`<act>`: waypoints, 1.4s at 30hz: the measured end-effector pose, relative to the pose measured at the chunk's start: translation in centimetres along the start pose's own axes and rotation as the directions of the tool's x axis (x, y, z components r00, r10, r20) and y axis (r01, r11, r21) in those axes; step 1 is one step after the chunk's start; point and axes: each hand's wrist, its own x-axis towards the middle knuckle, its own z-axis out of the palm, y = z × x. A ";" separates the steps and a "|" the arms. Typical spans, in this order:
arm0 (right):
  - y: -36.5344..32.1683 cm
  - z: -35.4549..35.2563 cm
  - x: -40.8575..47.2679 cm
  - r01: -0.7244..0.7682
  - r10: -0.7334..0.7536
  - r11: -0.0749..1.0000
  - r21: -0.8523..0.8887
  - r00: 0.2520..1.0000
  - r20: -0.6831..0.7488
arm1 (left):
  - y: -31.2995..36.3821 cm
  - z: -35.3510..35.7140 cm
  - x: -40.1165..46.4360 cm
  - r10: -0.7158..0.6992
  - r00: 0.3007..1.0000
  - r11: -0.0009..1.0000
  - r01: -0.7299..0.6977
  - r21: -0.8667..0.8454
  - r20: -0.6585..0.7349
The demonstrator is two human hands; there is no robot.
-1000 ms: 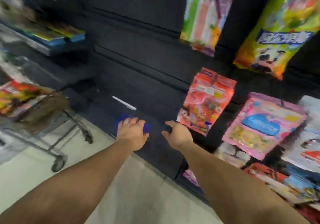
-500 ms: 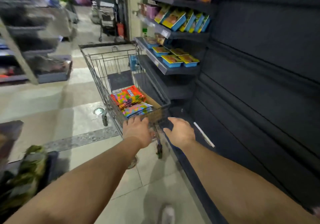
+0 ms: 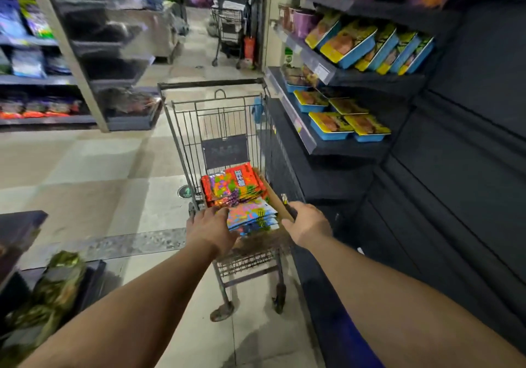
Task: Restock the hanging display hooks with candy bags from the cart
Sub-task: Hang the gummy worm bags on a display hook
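Here the candy bags [image 3: 242,194] lie stacked in the cart [image 3: 219,117]. The left hand [image 3: 210,232] reaches in, fingers loose over the near stack; the right hand [image 3: 308,227] hovers relaxed at the cart's right rim. Bags look light, slippery, crinkly; pinch the top edge.

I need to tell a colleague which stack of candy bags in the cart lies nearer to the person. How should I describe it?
Find the wire shopping cart in the aisle, beside the dark shelving. Inside its cardboard box lie two stacks of bags; take the nearer stack, between the left hand and the right hand. It is pale pink and blue, while the farther stack is bright orange-red.
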 end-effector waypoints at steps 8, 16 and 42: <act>0.5 -0.2 8.1 -0.019 0.013 0.993 0.115 0.998 0.054 | 0.6 0.9 9.2 -0.010 0.997 0.999 0.007 0.035 0.081; 0.8 3.6 16.8 -0.215 0.196 0.955 0.204 0.974 0.110 | -0.7 5.1 20.5 0.076 0.951 0.987 -0.114 0.110 0.300; -0.4 26.1 31.3 -0.841 0.747 0.402 0.362 0.530 0.401 | -4.3 24.8 39.6 0.239 0.556 0.844 -0.524 0.112 0.796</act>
